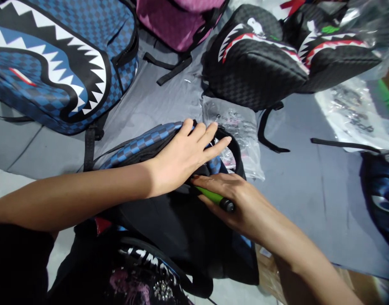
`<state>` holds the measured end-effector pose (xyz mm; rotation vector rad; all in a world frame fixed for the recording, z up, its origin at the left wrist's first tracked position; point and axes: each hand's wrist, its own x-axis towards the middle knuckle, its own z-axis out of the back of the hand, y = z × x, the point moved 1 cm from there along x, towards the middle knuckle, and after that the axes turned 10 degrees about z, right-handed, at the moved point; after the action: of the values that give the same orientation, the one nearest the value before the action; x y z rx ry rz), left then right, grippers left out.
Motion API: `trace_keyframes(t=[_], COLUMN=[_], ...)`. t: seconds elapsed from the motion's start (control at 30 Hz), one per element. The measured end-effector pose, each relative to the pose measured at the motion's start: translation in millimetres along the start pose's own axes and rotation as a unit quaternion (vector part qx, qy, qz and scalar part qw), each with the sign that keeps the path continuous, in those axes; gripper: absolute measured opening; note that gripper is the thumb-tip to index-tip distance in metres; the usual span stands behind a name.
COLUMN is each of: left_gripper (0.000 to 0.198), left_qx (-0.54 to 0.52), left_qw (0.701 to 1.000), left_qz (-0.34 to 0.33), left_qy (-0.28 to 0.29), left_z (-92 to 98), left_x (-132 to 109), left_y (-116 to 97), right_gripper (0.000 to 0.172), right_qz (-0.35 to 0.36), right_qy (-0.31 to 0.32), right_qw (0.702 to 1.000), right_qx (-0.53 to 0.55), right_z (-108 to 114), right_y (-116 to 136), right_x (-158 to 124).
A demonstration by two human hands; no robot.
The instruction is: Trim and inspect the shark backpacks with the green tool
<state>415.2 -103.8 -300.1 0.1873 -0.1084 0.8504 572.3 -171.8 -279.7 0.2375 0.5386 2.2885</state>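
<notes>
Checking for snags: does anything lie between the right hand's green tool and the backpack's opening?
The left hand lies on the checkered backpack, its heel hiding the tip of the green tool held by the right hand. Clear plastic lies at the opening.

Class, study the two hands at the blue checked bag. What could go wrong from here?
1. The green tool in the right hand runs under the left hand, its end hidden; a slip could jab that palm.
2. The plastic bag lies at the opening of the blue bag; the tool might snag or tear it.
</notes>
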Motion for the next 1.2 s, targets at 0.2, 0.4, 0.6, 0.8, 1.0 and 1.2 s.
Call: trace_keyframes(t=[0.2, 0.4, 0.6, 0.8, 1.0, 1.2], left_gripper=[0.072, 0.069, 0.073, 0.074, 0.074, 0.072], left_qx=[0.006, 0.003, -0.005, -0.027, -0.042, -0.034], left_qw=[1.0, 1.0, 1.0, 0.999, 0.999, 0.999], left_qz=[0.002, 0.009, 0.005, 0.017, 0.022, 0.021], left_qy=[-0.006, -0.013, -0.011, -0.014, -0.001, 0.004], left_z=[-1.5, -1.1, -2.9, -4.8, -6.4, -6.9], left_x=[-0.2, -1.1, -0.2, -0.4, 0.9, 1.5], left_y=[0.3, 0.9, 1.8, 1.4, 1.8, 2.0], right_gripper=[0.024, 0.016, 0.015, 0.015, 0.013, 0.016], right_qz=[-0.031, -0.11, -0.154, -0.187, -0.181, -0.178], right_qy=[-0.003, -0.075, -0.2, -0.219, -0.23, -0.214], right_qw=[0.999, 0.99, 0.968, 0.957, 0.955, 0.96], right_qx=[-0.013, -0.041, -0.014, -0.036, -0.046, -0.025], right_z=[-3.0, -15.4, -43.2, -51.2, -49.9, -47.1], right_y=[7.5, 16.2, 20.5, 30.1, 28.4, 29.1], right_x=[1.5, -3.5, -2.2, 3.1, 4.0, 5.1])
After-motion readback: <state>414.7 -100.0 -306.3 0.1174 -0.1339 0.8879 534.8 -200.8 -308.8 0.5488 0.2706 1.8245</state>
